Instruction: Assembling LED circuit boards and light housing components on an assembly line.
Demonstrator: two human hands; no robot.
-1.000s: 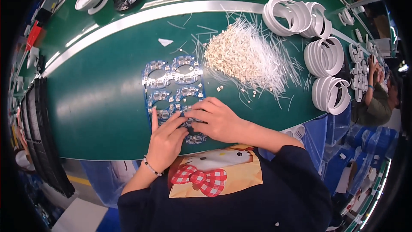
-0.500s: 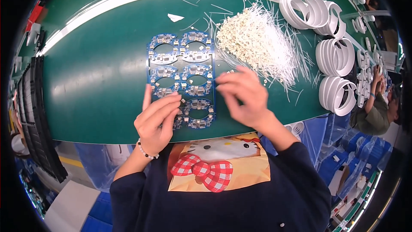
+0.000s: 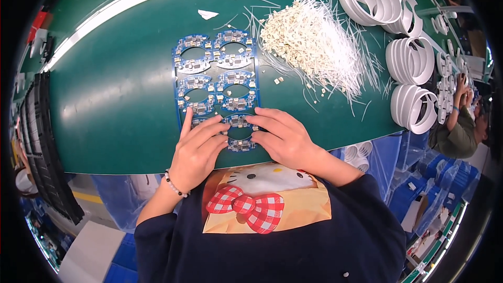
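A blue circuit board panel (image 3: 208,94) lies flat on the green table before me, made up of several joined sections with oval cut-outs and small cream connectors. My left hand (image 3: 196,144) rests over its lower left part, fingers stretched out and spread, covering one section. Opposite it, my right hand (image 3: 285,139) reaches in from the right with its fingertips on the lower right section. Its fingers are extended and apart, and I see nothing held in them. A few loose cream connectors (image 3: 278,80) lie just right of the panel.
A big heap of cream connectors (image 3: 293,34) and thin white strips (image 3: 346,57) covers the table beyond my right hand. White plastic rings (image 3: 410,60) stand in stacks along the right. A black rack (image 3: 43,147) stands at the left; a co-worker (image 3: 458,131) is at far right.
My right hand has come down and left, from above the panel's right edge onto its lower right section. The left hand stays on the panel, its fingers shifted slightly right.
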